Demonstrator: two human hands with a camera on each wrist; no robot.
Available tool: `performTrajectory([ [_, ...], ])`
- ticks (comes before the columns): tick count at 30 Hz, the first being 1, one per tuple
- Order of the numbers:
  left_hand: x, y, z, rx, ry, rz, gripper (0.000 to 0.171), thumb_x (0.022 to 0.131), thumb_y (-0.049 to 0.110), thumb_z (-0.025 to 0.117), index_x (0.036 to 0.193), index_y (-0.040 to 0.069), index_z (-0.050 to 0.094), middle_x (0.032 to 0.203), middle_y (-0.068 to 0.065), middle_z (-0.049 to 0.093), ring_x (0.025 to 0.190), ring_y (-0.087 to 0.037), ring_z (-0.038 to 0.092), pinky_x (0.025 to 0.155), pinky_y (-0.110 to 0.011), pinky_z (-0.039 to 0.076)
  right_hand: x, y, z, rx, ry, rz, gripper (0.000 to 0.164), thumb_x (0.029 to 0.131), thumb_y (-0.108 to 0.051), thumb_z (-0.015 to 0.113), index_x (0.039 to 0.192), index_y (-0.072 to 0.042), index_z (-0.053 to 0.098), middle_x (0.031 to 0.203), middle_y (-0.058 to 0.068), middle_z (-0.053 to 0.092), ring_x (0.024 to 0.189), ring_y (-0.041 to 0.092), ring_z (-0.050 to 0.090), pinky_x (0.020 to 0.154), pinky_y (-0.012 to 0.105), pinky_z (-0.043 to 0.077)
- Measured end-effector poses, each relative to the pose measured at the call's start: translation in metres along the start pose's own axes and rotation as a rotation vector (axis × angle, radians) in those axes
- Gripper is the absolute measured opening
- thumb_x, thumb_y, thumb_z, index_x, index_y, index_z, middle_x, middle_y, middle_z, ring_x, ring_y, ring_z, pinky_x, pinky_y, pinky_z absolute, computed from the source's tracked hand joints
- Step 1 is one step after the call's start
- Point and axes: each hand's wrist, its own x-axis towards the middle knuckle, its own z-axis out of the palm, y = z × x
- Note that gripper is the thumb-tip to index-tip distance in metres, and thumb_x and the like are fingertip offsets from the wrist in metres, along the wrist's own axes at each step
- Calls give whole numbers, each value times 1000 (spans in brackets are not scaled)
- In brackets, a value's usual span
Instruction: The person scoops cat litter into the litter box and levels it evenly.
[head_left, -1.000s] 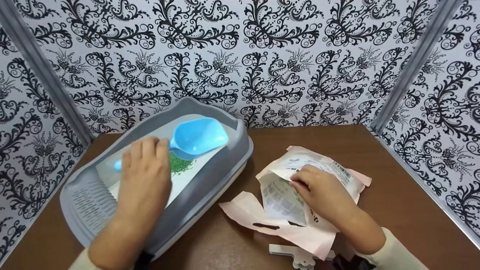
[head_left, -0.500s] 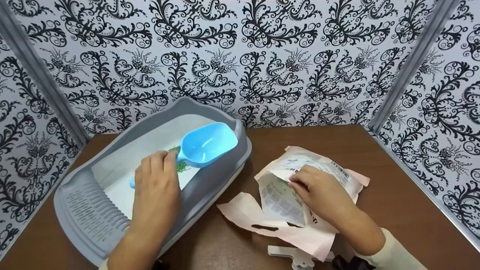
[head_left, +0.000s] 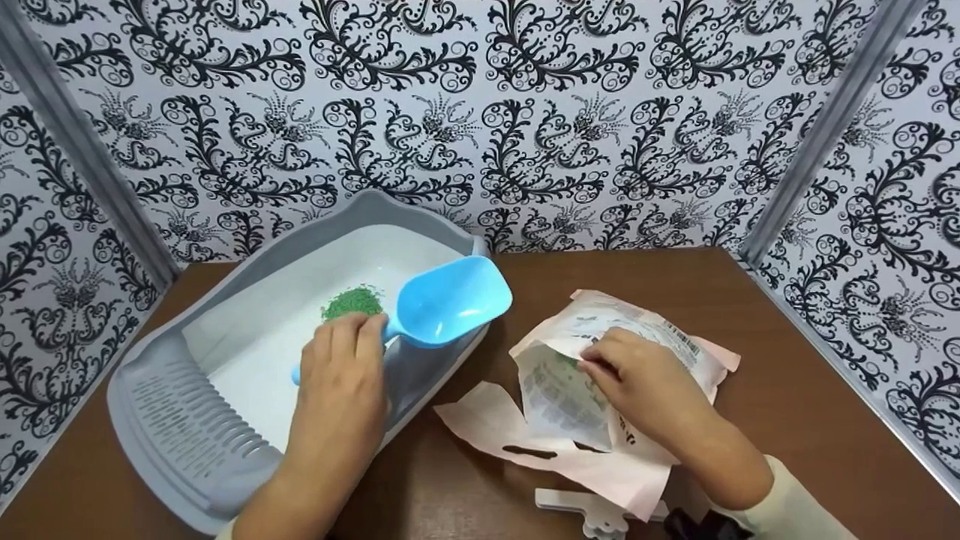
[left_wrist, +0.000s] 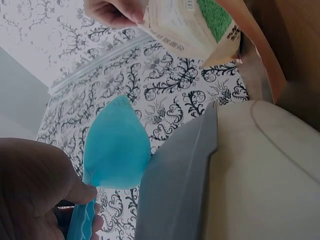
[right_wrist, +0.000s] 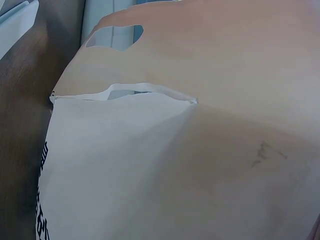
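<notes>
My left hand [head_left: 341, 397] grips the handle of a light blue scoop [head_left: 454, 300]. The scoop's bowl hangs over the right rim of a grey and white litter box [head_left: 161, 427]; its inside looks bare. Behind that hand, a small pile of green granules [head_left: 352, 301] lies on the box's white floor. On the right, a torn pale pink bag [head_left: 495, 424] lies with its mouth facing left, and my right hand [head_left: 649, 379] pinches the upper edge of the opening. Green granules [left_wrist: 215, 20] show inside the bag in the left wrist view.
A white clip [head_left: 600, 514] lies on the brown table [head_left: 442, 495] at the bag's near edge, partly under it. Patterned panels [head_left: 480, 135] enclose the back and both sides. A dark object [head_left: 705, 525] shows below the right wrist.
My left hand has carried the scoop rightward and toward me, from above the box's floor to its right rim, uncovering the green pile. The right hand keeps its place on the bag.
</notes>
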Motion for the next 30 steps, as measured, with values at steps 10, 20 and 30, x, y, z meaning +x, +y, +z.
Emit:
performTrajectory([
  [10, -8, 16, 5, -46, -101, 7, 38, 73, -8, 67, 110, 0, 60, 100, -12, 56, 94, -31, 51, 83, -42, 44, -1, 1, 0, -19, 34, -12, 5, 82, -17, 75, 85, -17, 72, 77, -12, 58, 66, 2, 54, 63, 25, 50],
  [20, -16, 29, 8, -9, -139, 76, 26, 79, 0, 64, 105, 1, 61, 96, -10, 55, 90, -27, 51, 78, -40, 44, 0, 1, -1, -17, 34, -10, 5, 82, -17, 75, 85, -18, 72, 77, -11, 59, 66, 2, 54, 63, 25, 51],
  [30, -30, 41, 22, -8, -302, 90, 45, 59, -4, 60, 102, 6, 59, 96, -7, 52, 90, -25, 48, 77, -39, 44, -1, 2, 0, -12, 29, -11, 5, 82, -18, 75, 86, -19, 72, 77, -13, 57, 65, 2, 52, 63, 25, 50],
])
